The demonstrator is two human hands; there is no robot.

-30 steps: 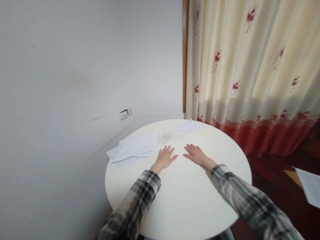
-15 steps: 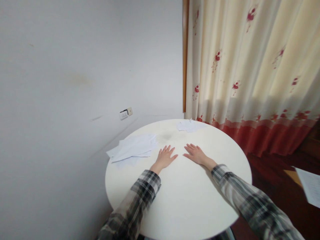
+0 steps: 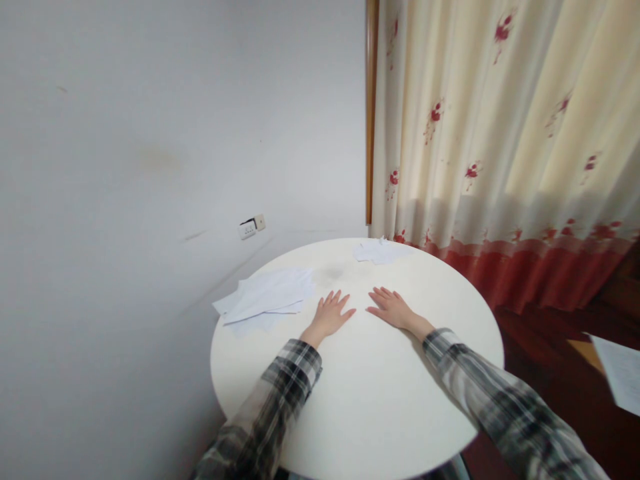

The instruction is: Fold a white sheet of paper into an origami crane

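Observation:
My left hand lies palm down on the round white table, its fingers spread and nothing in it. Just left of it rests a loose stack of white paper sheets, one corner reaching past the table's left edge. My right hand is also flat on the tabletop, fingers stretched out and holding nothing. A short gap separates the two hands. Beyond them, near the far edge, sits a smaller pile of white paper pieces with uneven outlines.
A white wall with a socket borders the table on the left. Behind and to the right hangs a cream and red flowered curtain. At far right, a printed sheet shows above the dark reddish floor.

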